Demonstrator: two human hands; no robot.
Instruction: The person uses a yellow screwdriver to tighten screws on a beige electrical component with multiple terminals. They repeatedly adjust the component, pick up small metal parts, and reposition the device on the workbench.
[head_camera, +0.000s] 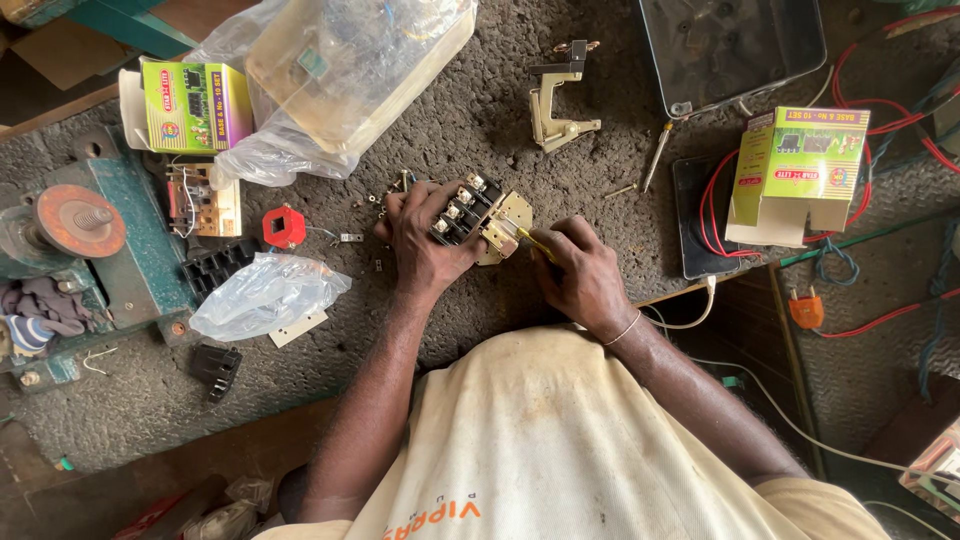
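Note:
My left hand presses down on a black electrical switch block with screw terminals, mounted on a cream metal plate, on the rough grey bench. My right hand grips a yellow-handled screwdriver whose tip meets the plate's right side. Small loose screws lie just left of the block.
A bent metal bracket and a loose screwdriver lie beyond the hands. Green-and-pink boxes, plastic bags, a red coil, a clear tray and red wires surround them. A green vise stands left.

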